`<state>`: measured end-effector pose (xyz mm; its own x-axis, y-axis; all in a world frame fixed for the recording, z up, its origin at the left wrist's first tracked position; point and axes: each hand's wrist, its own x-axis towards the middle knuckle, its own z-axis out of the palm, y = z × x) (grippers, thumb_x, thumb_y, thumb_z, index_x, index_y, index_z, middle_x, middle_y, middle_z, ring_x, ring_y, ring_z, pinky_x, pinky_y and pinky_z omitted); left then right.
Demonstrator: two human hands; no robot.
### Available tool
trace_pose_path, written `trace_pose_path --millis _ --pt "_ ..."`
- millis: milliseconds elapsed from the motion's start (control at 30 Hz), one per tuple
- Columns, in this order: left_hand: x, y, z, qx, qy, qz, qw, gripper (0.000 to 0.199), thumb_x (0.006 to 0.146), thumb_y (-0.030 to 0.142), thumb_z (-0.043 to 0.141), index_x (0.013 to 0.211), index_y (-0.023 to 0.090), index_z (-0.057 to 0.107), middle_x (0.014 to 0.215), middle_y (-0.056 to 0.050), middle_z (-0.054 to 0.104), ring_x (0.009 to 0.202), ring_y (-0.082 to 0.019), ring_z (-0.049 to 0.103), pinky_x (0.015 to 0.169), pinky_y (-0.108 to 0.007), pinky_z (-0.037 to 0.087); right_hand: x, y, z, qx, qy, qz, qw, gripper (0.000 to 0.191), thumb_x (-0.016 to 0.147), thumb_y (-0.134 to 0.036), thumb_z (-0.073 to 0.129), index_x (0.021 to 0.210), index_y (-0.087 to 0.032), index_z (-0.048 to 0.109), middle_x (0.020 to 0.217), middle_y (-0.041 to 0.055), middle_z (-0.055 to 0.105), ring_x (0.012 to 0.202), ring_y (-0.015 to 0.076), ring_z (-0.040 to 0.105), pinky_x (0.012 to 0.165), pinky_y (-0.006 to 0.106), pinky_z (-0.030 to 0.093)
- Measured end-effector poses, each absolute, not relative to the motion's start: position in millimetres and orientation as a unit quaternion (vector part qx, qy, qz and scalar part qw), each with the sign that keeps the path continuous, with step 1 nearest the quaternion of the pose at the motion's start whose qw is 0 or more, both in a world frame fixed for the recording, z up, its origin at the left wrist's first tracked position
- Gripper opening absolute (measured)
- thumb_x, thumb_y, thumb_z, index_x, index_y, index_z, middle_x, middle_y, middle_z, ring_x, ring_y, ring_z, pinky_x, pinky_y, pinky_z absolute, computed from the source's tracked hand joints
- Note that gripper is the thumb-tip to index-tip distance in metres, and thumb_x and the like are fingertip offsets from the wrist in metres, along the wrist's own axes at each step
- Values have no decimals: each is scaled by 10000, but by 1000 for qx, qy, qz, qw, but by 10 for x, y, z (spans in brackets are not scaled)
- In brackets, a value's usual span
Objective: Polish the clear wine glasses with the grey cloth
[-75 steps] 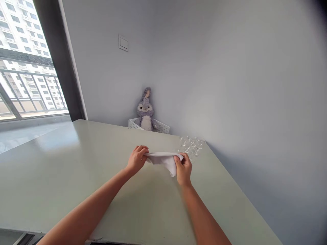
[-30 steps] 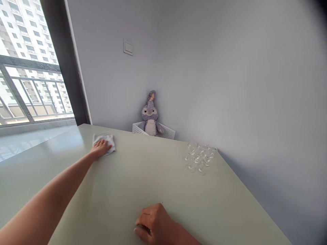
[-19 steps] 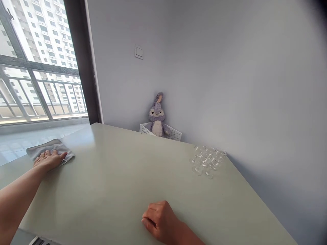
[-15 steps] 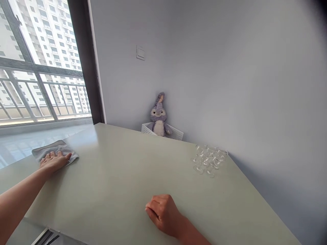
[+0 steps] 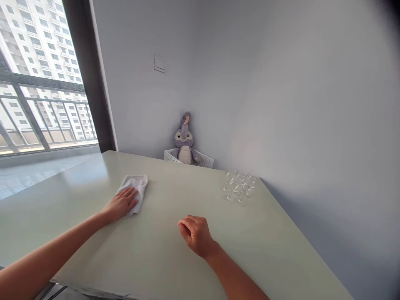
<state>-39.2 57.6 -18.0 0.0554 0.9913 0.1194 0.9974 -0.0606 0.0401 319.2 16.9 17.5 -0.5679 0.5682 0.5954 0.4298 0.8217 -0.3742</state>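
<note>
Toy (image 5: 185,146) inside white basket (image 5: 206,161)

The glasses (image 5: 239,188) stand on the table (image 5: 175,191), right of the cloth (image 5: 141,189) and the toy (image 5: 185,143).

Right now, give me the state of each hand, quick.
Left hand: open, palm down on the white cloth.
Right hand: closed in a loose fist, nothing visible in its grip.

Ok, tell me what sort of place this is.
Probably a room in a high-rise flat: a light switch on the wall, a stuffed toy in the corner, and a tall building outside the window.
</note>
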Motion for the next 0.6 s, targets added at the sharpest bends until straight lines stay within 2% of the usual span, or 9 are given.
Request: trace_pose_path --millis 133,233,367,500,600 --pt "633 496 -126 -849 -518 -97 -20 515 850 438 328 1310 216 394 1403 -55 314 1298 -231 256 1073 -395 183 3247 281 135 -322 -846 136 402 287 864 -275 375 731 -188 613 576 3 513 511 102 416 525 226 324" --pt "1276 307 -10 -914 -381 -115 -77 550 802 382 445 1328 247 361 1415 -46 286 1297 -252 255 1072 -416 202 3352 430 135 -395 -748 220 485 282 848 -340 414 725 -181 612 586 8 532 547 115 458 550 228 359" --pt "1759 91 232 -951 -236 -104 -168 652 692 271 545 1321 257 372 1407 -30 304 1267 -245 321 1078 -387 212 3583 706 111 -481 -534 328 613 297 788 -430 476 684 -175 587 508 -35 461 449 91 389 446 215 321" --pt "1894 77 399 -950 -203 -97 -216 483 652 173 502 1114 290 581 1263 5 507 1181 -231 435 1036 -369 282 3862 976 39 -501 -327 373 709 220 731 -396 514 687 -183 547 519 -61 438 404 64 345 401 204 298" --pt "1954 157 387 -938 -235 -117 -224 242 737 241 458 863 274 662 1018 -8 647 1002 -213 547 907 -343 387 4033 1102 -25 -518 -261 376 723 177 695 -339 517 778 -184 536 677 -31 534 422 51 396 410 201 350"
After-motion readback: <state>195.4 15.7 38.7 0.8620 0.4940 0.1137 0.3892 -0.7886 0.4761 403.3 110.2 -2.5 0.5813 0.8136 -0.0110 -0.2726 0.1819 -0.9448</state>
